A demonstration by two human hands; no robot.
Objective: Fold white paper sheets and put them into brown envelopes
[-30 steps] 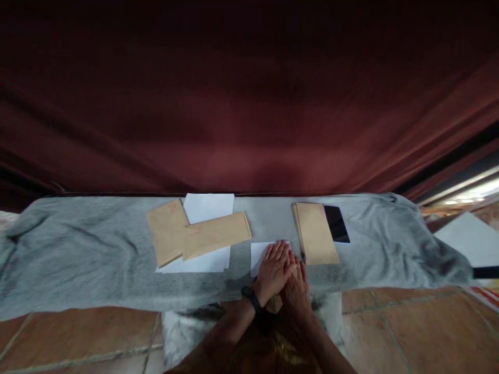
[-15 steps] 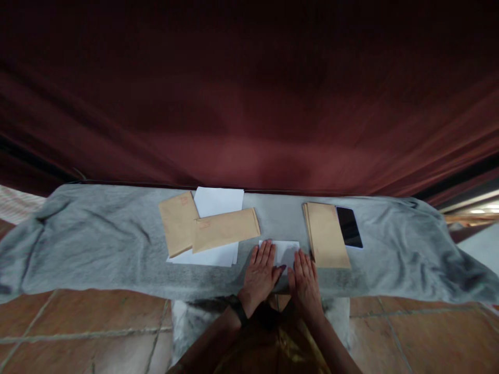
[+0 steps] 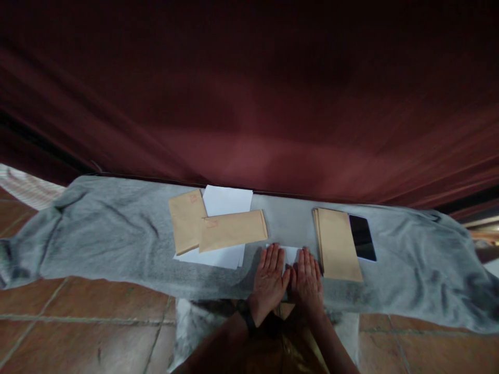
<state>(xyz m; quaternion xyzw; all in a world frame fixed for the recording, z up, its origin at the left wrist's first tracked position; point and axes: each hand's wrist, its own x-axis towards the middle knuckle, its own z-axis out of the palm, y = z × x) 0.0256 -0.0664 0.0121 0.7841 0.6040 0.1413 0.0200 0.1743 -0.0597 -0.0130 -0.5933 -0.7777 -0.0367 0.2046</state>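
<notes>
A small folded white paper lies near the front edge of the cloth-covered table, mostly covered by my hands. My left hand rests flat on its left part, fingers stretched out and pointing away from me. On the right part lies my right hand, flat as well, its fingers extended. The two thumbs are close together over the middle of the paper. Just right of my right hand is a stack of brown envelopes.
Two brown envelopes, one upright and one sideways, overlap on white sheets at the left. A dark-screened phone touches the envelope stack's right side. Grey cloth covers the table; a dark red curtain hangs behind.
My right hand has slid forward and inward over the paper, covering more of it. Both thumbs are now closer together. The whole view has shifted and tilted slightly.
</notes>
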